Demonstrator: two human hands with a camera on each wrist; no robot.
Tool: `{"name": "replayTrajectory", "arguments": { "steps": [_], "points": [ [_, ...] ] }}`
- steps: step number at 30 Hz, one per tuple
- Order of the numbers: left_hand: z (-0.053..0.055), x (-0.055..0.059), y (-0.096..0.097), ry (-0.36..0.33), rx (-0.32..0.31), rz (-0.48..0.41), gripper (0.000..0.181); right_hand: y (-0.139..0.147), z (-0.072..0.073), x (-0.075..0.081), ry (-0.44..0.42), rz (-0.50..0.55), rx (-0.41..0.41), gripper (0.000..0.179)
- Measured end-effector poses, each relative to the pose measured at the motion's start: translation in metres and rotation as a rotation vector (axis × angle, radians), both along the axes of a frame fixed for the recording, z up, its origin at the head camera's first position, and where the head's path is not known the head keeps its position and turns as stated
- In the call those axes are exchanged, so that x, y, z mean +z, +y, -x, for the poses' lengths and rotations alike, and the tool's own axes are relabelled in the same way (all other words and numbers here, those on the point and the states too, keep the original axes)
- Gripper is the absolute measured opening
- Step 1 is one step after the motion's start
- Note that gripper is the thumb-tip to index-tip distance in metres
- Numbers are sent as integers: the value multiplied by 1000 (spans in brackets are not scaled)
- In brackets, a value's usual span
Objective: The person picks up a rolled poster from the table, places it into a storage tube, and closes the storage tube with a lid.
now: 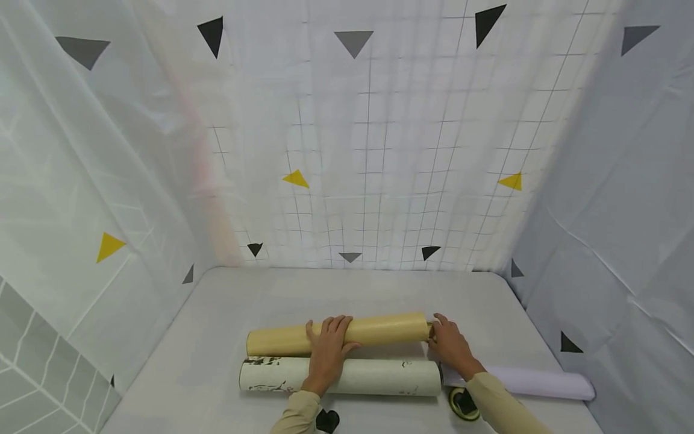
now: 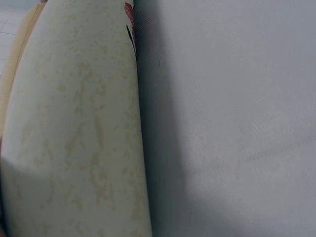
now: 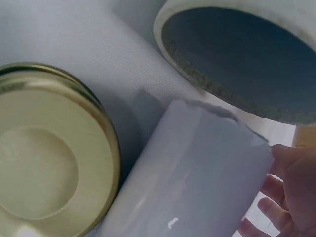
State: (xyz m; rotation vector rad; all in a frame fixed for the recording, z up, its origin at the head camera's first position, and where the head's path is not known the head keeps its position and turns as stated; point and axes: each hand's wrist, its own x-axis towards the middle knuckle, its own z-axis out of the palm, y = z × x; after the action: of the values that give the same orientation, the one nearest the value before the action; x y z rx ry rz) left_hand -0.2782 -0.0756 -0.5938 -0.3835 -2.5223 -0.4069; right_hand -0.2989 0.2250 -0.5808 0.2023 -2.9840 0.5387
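Observation:
A yellow tube [image 1: 385, 330] lies crosswise behind a whitish tube [image 1: 390, 378] with dark markings. My left hand [image 1: 328, 352] grips the yellow tube near its middle, fingers over its top and thumb along the near side. At that tube's right end my right hand [image 1: 452, 346] pinches a dark gold rim, apparently a lid, mostly hidden by the fingers. In the left wrist view the whitish tube [image 2: 79, 128] fills the left side, with the yellow tube [image 2: 19, 49] behind it. Fingers of the right hand [image 3: 301, 190] appear beyond a pale lilac roll [image 3: 192, 163] in the right wrist view.
Beside the right forearm lies a round gold lid [image 1: 464, 405], seen closely as a lid [image 3: 44, 158] with a recessed centre. The lilac roll [image 1: 547, 384] extends rightward. The whitish tube's open end [image 3: 237, 64] faces right. White sheeting [image 1: 352, 144] rises behind the table [image 1: 217, 301].

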Motion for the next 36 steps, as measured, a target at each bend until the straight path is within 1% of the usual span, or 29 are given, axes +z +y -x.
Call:
{"name": "replayTrajectory", "arguments": {
  "steps": [4, 9, 16, 19, 20, 24, 26, 27, 32, 36],
  "points": [
    [0, -1, 0, 12, -3, -1, 66, -1, 1, -1, 19, 13, 3, 16],
    [1, -1, -1, 13, 1, 8, 65, -4, 4, -4, 14, 57, -15, 23],
    [1, -1, -1, -11, 15, 24, 65, -5, 7, -6, -23, 105, -42, 17],
    [1, -1, -1, -27, 13, 30, 66, -5, 8, -7, -18, 90, -36, 18],
    [1, -2, -1, -26, 13, 34, 66, -5, 8, -7, -16, 86, -37, 22],
    [1, -3, -1, -17, 3, 34, 66, -5, 8, -8, 8, 80, -40, 50],
    [2, -3, -2, -17, 7, 41, 66, -6, 8, -7, 15, 87, -39, 59],
    [2, -4, -2, -20, 8, 43, 66, -6, 8, -7, 23, 91, -34, 60],
    [2, -4, -2, -27, 15, 52, 66, -4, 5, -5, 58, 143, -16, 50],
    [1, -3, -2, -35, 7, 42, 66, -4, 3, -3, 71, 185, -17, 46]
  ]
}}
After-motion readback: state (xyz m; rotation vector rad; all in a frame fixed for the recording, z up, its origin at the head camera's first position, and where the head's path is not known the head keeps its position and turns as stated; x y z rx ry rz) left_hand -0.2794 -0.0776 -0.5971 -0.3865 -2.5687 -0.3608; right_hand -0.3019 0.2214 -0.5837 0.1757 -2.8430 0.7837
